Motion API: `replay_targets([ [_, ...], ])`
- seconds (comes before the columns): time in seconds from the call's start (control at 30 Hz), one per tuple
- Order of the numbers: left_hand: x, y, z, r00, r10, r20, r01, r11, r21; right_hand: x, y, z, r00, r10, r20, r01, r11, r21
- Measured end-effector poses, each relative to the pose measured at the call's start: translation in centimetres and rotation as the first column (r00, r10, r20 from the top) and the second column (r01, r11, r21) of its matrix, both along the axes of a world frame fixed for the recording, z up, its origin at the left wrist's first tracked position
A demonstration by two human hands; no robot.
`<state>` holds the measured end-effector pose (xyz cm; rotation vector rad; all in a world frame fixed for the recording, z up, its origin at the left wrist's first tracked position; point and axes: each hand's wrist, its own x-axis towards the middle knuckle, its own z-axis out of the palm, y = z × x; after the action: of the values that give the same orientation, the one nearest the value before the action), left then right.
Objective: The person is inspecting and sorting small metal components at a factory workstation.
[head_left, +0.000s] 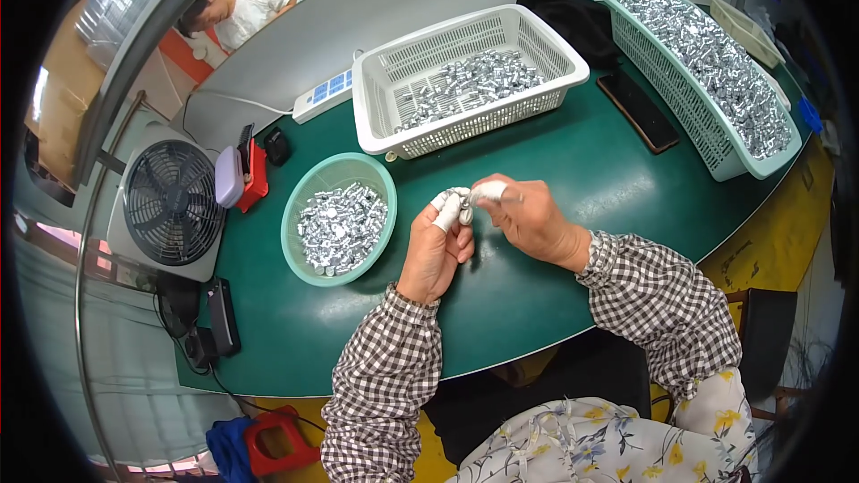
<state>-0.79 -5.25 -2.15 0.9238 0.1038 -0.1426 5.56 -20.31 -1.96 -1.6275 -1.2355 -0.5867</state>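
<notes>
Over the middle of the green table (pixel 546 300), my hands meet with their fingertips almost touching. White coverings wrap several of the fingertips. My left hand (pixel 434 250) is closed, with small silver metal parts (pixel 465 200) showing at its thumb and fingertips. Thumb and forefinger of my right hand (pixel 537 222) are pinched beside them, slightly blurred; what they hold, if anything, cannot be made out. To the left of my left hand stands a round pale green basket (pixel 296 261) of silver metal parts (pixel 344 231). Beyond both hands is a white rectangular basket (pixel 380 130), partly filled with similar parts.
A long pale green basket (pixel 707 150) heaped with metal parts stands at right, beside a phone (pixel 638 112). A fan (pixel 174 203), red holder (pixel 256 177) and power strip (pixel 324 97) line the left and back. Behind the partition sits another person (pixel 255 9).
</notes>
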Motion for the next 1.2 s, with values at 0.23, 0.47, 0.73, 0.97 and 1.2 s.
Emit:
replay_targets([
  [0.23,-0.16,0.19,-0.2,1.0,-0.003,-0.006,0.003,1.0,-0.016,-0.03,0.13,-0.05,0.997,-0.022,-0.073,0.023,1.0,0.011],
  [0.47,-0.04,0.06,-0.2,1.0,-0.002,-0.011,0.001,1.0,-0.031,-0.47,0.0,0.6,0.984,-0.055,-0.167,0.06,0.998,0.021],
  [0.73,-0.01,0.18,-0.2,1.0,-0.001,-0.027,0.0,0.999,-0.049,-0.38,-0.02,0.34,0.985,-0.054,-0.164,0.056,0.998,0.008],
  [0.97,-0.06,0.24,-0.25,1.0,-0.001,-0.021,0.0,0.999,-0.043,-0.62,0.01,0.61,0.994,-0.042,-0.099,0.047,0.998,0.051],
  [1.2,0.04,-0.29,-0.09,1.0,0.022,-0.013,-0.021,0.997,0.068,-0.08,-0.1,0.71,0.769,0.037,-0.638,0.022,0.996,0.083],
])
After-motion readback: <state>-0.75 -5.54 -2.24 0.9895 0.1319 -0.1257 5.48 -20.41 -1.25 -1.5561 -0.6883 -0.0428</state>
